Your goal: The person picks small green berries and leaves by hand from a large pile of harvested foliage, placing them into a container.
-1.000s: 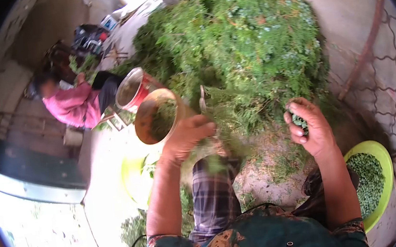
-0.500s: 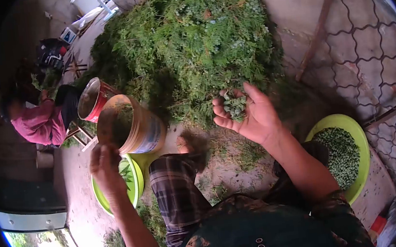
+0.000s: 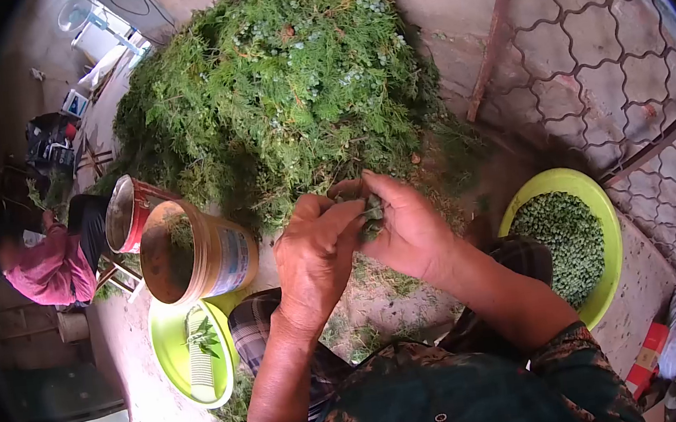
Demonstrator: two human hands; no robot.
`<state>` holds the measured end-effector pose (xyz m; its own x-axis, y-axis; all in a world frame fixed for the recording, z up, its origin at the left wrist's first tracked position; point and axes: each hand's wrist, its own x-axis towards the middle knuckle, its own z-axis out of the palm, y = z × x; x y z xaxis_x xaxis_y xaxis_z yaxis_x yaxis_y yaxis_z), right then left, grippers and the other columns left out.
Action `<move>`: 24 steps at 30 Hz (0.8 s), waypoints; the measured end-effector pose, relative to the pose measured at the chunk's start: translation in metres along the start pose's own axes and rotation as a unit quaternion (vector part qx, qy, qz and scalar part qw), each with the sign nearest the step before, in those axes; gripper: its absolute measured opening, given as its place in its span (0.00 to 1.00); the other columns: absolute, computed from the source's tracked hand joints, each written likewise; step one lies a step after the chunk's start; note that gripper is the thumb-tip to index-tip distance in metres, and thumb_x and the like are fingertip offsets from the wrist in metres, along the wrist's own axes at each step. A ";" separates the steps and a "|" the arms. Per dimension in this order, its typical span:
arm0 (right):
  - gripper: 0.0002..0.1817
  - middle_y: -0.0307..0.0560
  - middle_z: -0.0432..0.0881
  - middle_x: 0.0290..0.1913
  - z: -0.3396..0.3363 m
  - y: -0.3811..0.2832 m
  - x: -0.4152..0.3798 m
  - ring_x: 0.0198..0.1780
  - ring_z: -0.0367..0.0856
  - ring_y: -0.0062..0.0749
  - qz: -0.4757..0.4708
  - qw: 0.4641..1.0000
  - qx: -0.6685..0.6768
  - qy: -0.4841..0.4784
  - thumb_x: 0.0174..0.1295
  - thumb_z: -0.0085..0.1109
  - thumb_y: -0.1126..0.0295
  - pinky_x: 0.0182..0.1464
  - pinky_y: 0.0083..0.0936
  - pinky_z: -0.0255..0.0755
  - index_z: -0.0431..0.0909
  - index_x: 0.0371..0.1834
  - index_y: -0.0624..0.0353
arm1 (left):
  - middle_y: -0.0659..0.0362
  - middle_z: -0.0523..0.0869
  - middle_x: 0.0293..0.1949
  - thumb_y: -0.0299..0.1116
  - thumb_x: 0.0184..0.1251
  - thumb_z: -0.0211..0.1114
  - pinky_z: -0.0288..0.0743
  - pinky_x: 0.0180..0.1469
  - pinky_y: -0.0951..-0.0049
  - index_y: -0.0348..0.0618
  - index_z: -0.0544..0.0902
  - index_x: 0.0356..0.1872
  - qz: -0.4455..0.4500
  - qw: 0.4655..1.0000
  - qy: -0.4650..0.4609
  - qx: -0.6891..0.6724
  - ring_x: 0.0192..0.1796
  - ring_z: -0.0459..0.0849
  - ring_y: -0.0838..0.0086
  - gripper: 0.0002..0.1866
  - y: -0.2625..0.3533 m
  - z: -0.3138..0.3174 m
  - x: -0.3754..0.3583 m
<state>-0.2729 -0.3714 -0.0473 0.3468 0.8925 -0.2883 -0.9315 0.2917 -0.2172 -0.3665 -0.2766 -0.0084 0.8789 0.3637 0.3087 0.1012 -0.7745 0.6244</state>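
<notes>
My right hand (image 3: pixel 413 224) holds a small evergreen sprig (image 3: pixel 372 217), its palm turned up and its fingers curled round it. In the earlier view round blue-green cones show on this sprig. My left hand (image 3: pixel 309 251) meets it from the left, thumb and fingers pinched together at the sprig. The fingers cover most of the sprig. Just beyond both hands rises a big heap of cut evergreen branches (image 3: pixel 284 93) dotted with pale cones. To the right of my right forearm is a lime-green basin (image 3: pixel 613 240) holding many loose green cones (image 3: pixel 560 249).
A tan bucket (image 3: pixel 232 259) and a red bucket (image 3: pixel 140 207) stand left of the heap. Below them is another lime-green basin (image 3: pixel 177 368) with a leafy sprig inside. Wire mesh (image 3: pixel 586 61) leans at right. A person in a pink top (image 3: pixel 52 270) sits far left.
My left hand has moved from beside the tan bucket across to the sprig in my right hand. The right hand's fingers have drawn in. The view has shifted slightly.
</notes>
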 end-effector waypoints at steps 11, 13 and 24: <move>0.05 0.37 0.78 0.38 -0.001 -0.002 -0.005 0.43 0.77 0.28 -0.028 0.999 0.009 0.028 0.63 0.55 0.66 0.48 0.43 0.74 0.76 0.39 0.52 | 0.65 0.80 0.28 0.21 0.61 0.63 0.71 0.28 0.85 0.36 0.80 0.34 -0.162 0.926 0.104 -0.325 0.29 0.74 0.87 0.02 0.008 0.011 0.004; 0.06 0.37 0.77 0.36 -0.001 -0.002 -0.005 0.38 0.77 0.28 -0.023 0.999 -0.014 0.034 0.64 0.55 0.64 0.43 0.38 0.76 0.76 0.39 0.51 | 0.65 0.80 0.28 0.21 0.62 0.63 0.71 0.27 0.86 0.36 0.79 0.35 -0.170 0.922 0.105 -0.331 0.29 0.74 0.87 0.02 0.003 0.014 0.003; 0.10 0.37 0.75 0.30 0.001 -0.005 -0.009 0.27 0.71 0.22 0.009 0.996 -0.082 0.037 0.62 0.57 0.59 0.23 0.24 0.65 0.74 0.36 0.53 | 0.64 0.81 0.28 0.23 0.63 0.62 0.72 0.32 0.85 0.37 0.77 0.37 -0.197 0.932 0.134 -0.274 0.30 0.78 0.85 0.04 0.000 0.021 0.002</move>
<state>-0.2716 -0.3800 -0.0424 0.3433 0.8674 -0.3603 -0.9091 0.2106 -0.3593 -0.3547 -0.2868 -0.0228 0.6678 0.7375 0.1004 0.0732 -0.1994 0.9772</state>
